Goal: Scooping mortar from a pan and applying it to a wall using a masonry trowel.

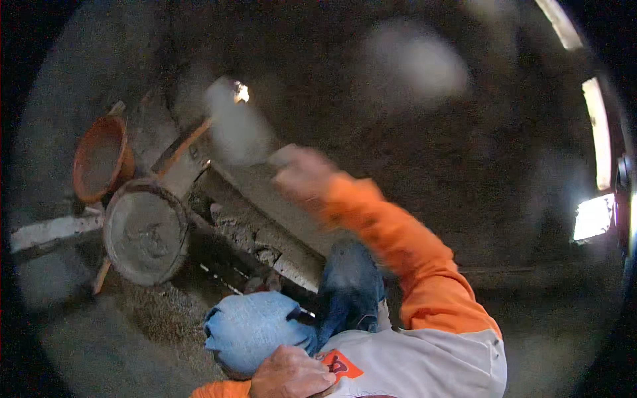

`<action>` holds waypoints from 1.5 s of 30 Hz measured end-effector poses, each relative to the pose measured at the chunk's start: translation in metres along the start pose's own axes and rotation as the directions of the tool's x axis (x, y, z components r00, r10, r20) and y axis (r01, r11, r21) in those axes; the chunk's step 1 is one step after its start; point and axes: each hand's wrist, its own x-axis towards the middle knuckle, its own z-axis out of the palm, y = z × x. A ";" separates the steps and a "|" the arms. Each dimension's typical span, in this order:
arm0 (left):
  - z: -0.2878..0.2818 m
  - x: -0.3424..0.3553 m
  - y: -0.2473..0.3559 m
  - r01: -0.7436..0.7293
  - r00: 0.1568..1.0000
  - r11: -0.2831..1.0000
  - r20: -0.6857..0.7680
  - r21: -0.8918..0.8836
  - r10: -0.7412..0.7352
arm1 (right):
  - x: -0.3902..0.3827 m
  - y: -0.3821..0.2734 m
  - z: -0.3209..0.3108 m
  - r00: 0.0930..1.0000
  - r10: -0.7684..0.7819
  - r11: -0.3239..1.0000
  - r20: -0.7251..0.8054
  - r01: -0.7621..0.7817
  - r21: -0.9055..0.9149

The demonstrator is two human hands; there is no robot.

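Bucket of grey mix (185,229) well L of R hand (304,174), bit nearer the body!
R hand's the closer one, blurred, can't tell its grip; L hand (290,375) at the shirt (424,358), hold unclear too.

The one view looks from the person's head, through the left of two side-by-side fisheye cameras, down and forward over the wearer's own shirt (431,361) and bent knees (255,325). The shirt and left hand (288,373) sit close; the right hand (304,174) is farther out, and the bucket's rim (151,276) lies leftward, past the knees. Straight edges bend inside a dark round border.
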 end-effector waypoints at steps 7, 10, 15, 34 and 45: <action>-0.005 0.006 0.023 0.204 0.954 0.978 -0.233 0.036 -0.190 | 0.160 -0.028 0.157 0.922 -0.313 0.785 0.229 0.387 -0.484; -0.017 0.014 0.017 0.780 0.558 0.595 -0.644 0.193 -0.523 | 0.137 -0.065 0.178 0.899 -0.394 0.784 0.191 0.437 -0.441; -0.027 0.065 -0.011 0.488 -0.741 -0.659 -0.670 -0.573 0.034 | 0.158 -0.056 0.197 0.844 -0.232 0.618 0.484 0.512 -0.596; -0.022 0.059 -0.022 0.419 -0.688 -0.711 -0.708 -0.565 0.158 | 0.179 0.006 0.238 0.938 -0.262 0.782 0.228 0.344 -0.519; 0.006 0.047 -0.030 0.612 -0.676 -0.679 -0.714 -0.405 -0.183 | 0.104 -0.016 0.194 0.823 -0.521 0.768 0.227 0.567 -0.297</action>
